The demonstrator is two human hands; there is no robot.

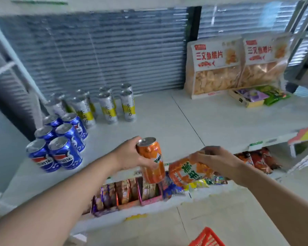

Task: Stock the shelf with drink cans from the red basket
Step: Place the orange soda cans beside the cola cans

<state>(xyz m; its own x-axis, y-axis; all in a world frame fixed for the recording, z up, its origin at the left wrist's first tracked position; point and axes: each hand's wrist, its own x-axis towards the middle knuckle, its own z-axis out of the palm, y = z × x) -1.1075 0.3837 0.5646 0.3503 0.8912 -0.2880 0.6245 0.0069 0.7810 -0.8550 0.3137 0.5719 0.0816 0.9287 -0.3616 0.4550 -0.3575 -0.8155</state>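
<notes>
My left hand grips an orange drink can upright, just in front of the white shelf's front edge. My right hand holds a second orange can by its top, tilted on its side and blurred. Several blue cola cans stand in rows at the shelf's left front. Behind them stand several tall silver-and-yellow cans. A corner of the red basket shows at the bottom edge of the view.
Two large bags of chips lean against the back at the right, with a small snack box in front. The lower shelf holds rows of snack packets. Slatted blinds form the back wall.
</notes>
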